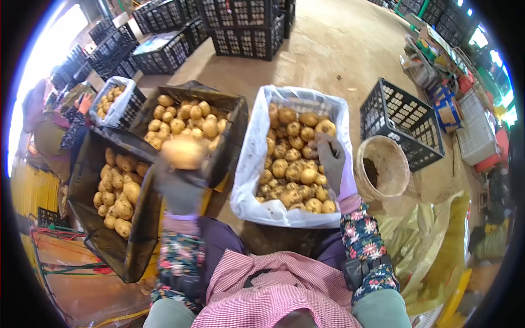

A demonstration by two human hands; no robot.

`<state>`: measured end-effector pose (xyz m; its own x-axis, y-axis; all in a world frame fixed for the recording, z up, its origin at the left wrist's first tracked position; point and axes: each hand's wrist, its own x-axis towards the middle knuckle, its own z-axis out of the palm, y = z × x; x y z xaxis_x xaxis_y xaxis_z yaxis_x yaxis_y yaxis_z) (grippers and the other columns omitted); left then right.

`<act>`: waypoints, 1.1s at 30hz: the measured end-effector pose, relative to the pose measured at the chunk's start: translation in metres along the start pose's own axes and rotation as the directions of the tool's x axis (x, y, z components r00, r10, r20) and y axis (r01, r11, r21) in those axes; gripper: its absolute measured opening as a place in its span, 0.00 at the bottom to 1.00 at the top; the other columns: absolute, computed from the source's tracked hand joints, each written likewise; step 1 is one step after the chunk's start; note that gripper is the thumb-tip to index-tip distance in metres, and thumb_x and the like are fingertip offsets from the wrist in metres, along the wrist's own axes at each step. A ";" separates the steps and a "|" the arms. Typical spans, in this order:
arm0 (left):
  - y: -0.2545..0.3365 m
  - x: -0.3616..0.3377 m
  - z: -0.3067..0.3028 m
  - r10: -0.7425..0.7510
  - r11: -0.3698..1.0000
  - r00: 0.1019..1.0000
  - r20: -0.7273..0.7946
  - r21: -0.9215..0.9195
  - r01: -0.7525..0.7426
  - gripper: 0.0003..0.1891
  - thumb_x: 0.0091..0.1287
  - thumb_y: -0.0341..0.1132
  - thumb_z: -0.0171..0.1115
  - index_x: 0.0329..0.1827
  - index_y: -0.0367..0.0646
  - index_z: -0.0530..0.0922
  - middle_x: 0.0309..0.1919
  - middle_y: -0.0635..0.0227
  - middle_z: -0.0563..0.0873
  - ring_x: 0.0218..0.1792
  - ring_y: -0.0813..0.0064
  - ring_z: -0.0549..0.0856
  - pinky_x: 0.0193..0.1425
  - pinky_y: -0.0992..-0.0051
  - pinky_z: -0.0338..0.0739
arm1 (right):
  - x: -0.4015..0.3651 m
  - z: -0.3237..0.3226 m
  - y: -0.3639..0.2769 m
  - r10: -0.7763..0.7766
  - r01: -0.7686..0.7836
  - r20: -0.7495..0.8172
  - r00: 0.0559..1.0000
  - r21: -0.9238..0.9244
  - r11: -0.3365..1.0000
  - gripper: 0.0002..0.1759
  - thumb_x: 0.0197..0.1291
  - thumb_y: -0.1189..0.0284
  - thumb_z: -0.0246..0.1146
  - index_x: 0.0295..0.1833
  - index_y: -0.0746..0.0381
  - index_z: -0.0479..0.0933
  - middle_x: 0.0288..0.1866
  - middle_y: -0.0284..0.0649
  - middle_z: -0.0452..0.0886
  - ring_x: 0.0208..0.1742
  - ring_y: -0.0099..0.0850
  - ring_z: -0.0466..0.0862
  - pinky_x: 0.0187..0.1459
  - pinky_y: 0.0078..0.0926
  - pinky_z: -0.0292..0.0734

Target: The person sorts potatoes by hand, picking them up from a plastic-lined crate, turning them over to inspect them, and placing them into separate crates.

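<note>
My left hand (183,188), in a dark glove and smeared by motion, holds a potato (184,152) above the edges of the two black-lined crates. In front of me stands a crate lined with white plastic (285,216), full of soil-marked potatoes (293,171). My right hand (330,158), also gloved, reaches over this crate's right side. Its fingers are partly stretched over the potatoes, next to a larger potato (325,128), and no potato shows in its grip. More potatoes (117,191) lie in the black-lined crate (90,218) at left and in the black-lined crate behind it (232,117).
At right stand a dirty white bucket (383,167) and a black plastic crate (402,123). Stacked crates (243,33) stand at the back. A small white-lined crate (128,101) with potatoes is beside another person (54,131) at left. A yellowish sack (426,235) lies at right.
</note>
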<state>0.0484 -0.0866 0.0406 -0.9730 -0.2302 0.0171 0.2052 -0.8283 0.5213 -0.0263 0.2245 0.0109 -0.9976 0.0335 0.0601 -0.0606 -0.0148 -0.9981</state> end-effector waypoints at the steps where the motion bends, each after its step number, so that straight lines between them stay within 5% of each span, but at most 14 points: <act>1: 0.028 0.002 -0.029 0.232 0.950 0.972 -0.038 0.223 -0.218 0.31 0.68 0.49 0.55 0.66 0.34 0.64 0.63 0.49 0.72 0.61 0.57 0.75 0.60 0.64 0.78 | 0.001 -0.009 -0.004 0.040 -0.041 0.027 0.999 0.043 0.998 0.19 0.72 0.65 0.53 0.59 0.67 0.72 0.42 0.38 0.82 0.37 0.22 0.80 0.39 0.16 0.74; 3: 0.088 0.002 -0.047 0.139 0.909 0.985 0.103 -0.407 -0.086 0.35 0.68 0.48 0.54 0.70 0.31 0.59 0.66 0.47 0.69 0.63 0.54 0.74 0.65 0.61 0.74 | 0.013 -0.027 0.000 0.129 -0.128 -0.008 0.992 0.026 0.991 0.19 0.72 0.66 0.52 0.60 0.67 0.71 0.42 0.39 0.82 0.37 0.22 0.80 0.38 0.17 0.75; 4: 0.098 0.000 -0.047 0.252 0.888 0.968 0.006 -0.399 -0.229 0.35 0.67 0.47 0.54 0.70 0.30 0.58 0.67 0.47 0.68 0.63 0.55 0.73 0.66 0.63 0.74 | 0.022 -0.035 0.010 0.165 -0.167 -0.027 0.986 -0.059 0.984 0.19 0.70 0.68 0.54 0.61 0.68 0.70 0.44 0.42 0.83 0.36 0.24 0.81 0.37 0.18 0.76; 7: 0.074 0.016 -0.050 0.354 0.935 0.921 -0.162 0.068 -0.347 0.31 0.70 0.48 0.53 0.67 0.32 0.65 0.61 0.52 0.75 0.55 0.66 0.79 0.57 0.75 0.79 | 0.054 -0.049 0.080 0.176 -0.129 0.076 0.981 -0.418 0.899 0.19 0.67 0.72 0.57 0.61 0.65 0.71 0.41 0.41 0.84 0.36 0.24 0.82 0.37 0.20 0.77; 10: -0.036 0.030 -0.044 0.261 0.738 0.965 -0.007 0.646 -0.195 0.20 0.73 0.43 0.54 0.57 0.34 0.74 0.49 0.64 0.81 0.45 0.77 0.81 0.49 0.80 0.80 | 0.060 -0.034 0.094 0.315 0.101 0.229 0.921 -0.921 0.376 0.22 0.62 0.65 0.60 0.61 0.57 0.71 0.36 0.43 0.84 0.39 0.35 0.85 0.42 0.33 0.78; 11: -0.056 0.026 -0.002 -0.033 0.946 0.968 -0.247 0.306 0.111 0.15 0.73 0.36 0.54 0.57 0.36 0.74 0.45 0.67 0.80 0.43 0.79 0.80 0.44 0.84 0.77 | 0.061 -0.030 0.122 0.290 0.201 0.248 0.924 -0.962 0.183 0.23 0.61 0.62 0.60 0.61 0.54 0.71 0.35 0.44 0.84 0.41 0.40 0.85 0.44 0.37 0.78; 17: -0.114 0.026 0.010 -0.225 0.847 0.943 -0.244 0.429 0.313 0.21 0.74 0.48 0.51 0.58 0.38 0.71 0.39 0.69 0.78 0.37 0.80 0.78 0.35 0.84 0.70 | 0.040 -0.022 0.232 0.431 0.011 0.046 0.901 -0.997 0.083 0.24 0.57 0.61 0.63 0.60 0.44 0.72 0.53 0.51 0.78 0.51 0.51 0.81 0.53 0.44 0.76; 21: -0.119 0.030 0.017 -0.345 0.872 0.898 -0.272 0.263 0.414 0.24 0.74 0.49 0.50 0.60 0.37 0.69 0.39 0.65 0.78 0.37 0.78 0.79 0.37 0.82 0.72 | 0.062 -0.029 0.224 0.451 -0.131 0.070 0.890 -0.908 0.398 0.26 0.54 0.60 0.70 0.56 0.56 0.75 0.47 0.52 0.82 0.44 0.46 0.84 0.47 0.38 0.80; 23: -0.125 0.029 0.008 -0.341 0.895 0.918 -0.205 0.229 0.383 0.24 0.74 0.49 0.50 0.60 0.36 0.67 0.40 0.62 0.78 0.39 0.76 0.80 0.39 0.80 0.74 | 0.073 -0.030 0.197 0.675 -0.677 0.097 0.731 -0.012 0.735 0.27 0.61 0.52 0.62 0.56 0.63 0.75 0.51 0.48 0.81 0.47 0.39 0.85 0.40 0.36 0.84; 25: -0.124 0.026 0.013 -0.350 0.852 0.906 -0.238 0.322 0.413 0.24 0.74 0.49 0.50 0.59 0.36 0.68 0.42 0.60 0.79 0.40 0.75 0.81 0.41 0.80 0.76 | 0.069 -0.015 0.118 0.689 -0.735 0.263 0.676 0.174 0.655 0.33 0.64 0.44 0.55 0.54 0.65 0.75 0.45 0.43 0.83 0.40 0.33 0.86 0.35 0.31 0.85; 27: -0.134 0.028 0.000 -0.381 0.866 0.907 -0.179 0.275 0.418 0.25 0.72 0.48 0.55 0.61 0.37 0.68 0.45 0.57 0.80 0.41 0.74 0.81 0.42 0.80 0.77 | 0.065 -0.009 0.092 0.637 -0.731 0.383 0.669 0.183 0.657 0.35 0.66 0.40 0.45 0.55 0.60 0.75 0.36 0.42 0.84 0.31 0.33 0.85 0.32 0.27 0.84; 29: -0.141 0.029 -0.004 -0.414 0.822 0.899 -0.144 0.363 0.438 0.27 0.68 0.47 0.61 0.62 0.37 0.67 0.46 0.57 0.81 0.41 0.76 0.82 0.42 0.80 0.77 | 0.041 -0.005 0.075 0.083 -0.082 0.521 0.850 -0.024 0.996 0.33 0.67 0.41 0.44 0.55 0.59 0.75 0.38 0.41 0.84 0.32 0.32 0.85 0.30 0.27 0.83; 30: -0.141 0.026 -0.002 -0.406 0.828 0.904 -0.133 0.364 0.426 0.27 0.68 0.47 0.61 0.62 0.37 0.67 0.46 0.57 0.81 0.41 0.76 0.82 0.42 0.80 0.77 | 0.038 0.006 0.039 0.579 -0.666 0.440 0.687 0.063 0.743 0.32 0.67 0.42 0.44 0.55 0.59 0.75 0.42 0.41 0.84 0.37 0.31 0.85 0.32 0.29 0.83; 33: -0.140 0.015 0.017 -0.168 0.321 0.887 0.431 0.874 -0.364 0.40 0.61 0.40 0.70 0.72 0.36 0.58 0.63 0.54 0.71 0.61 0.64 0.75 0.65 0.69 0.70 | -0.005 0.024 -0.004 0.344 -0.414 0.397 0.851 0.103 0.904 0.31 0.69 0.45 0.43 0.56 0.59 0.74 0.46 0.41 0.83 0.42 0.30 0.84 0.41 0.25 0.82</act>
<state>0.0035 0.0342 -0.0178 -0.9429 0.1545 0.2952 0.3274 0.2644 0.9071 -0.0217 0.2007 0.0152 -0.8825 -0.3737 -0.2856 0.3548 -0.1304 -0.9258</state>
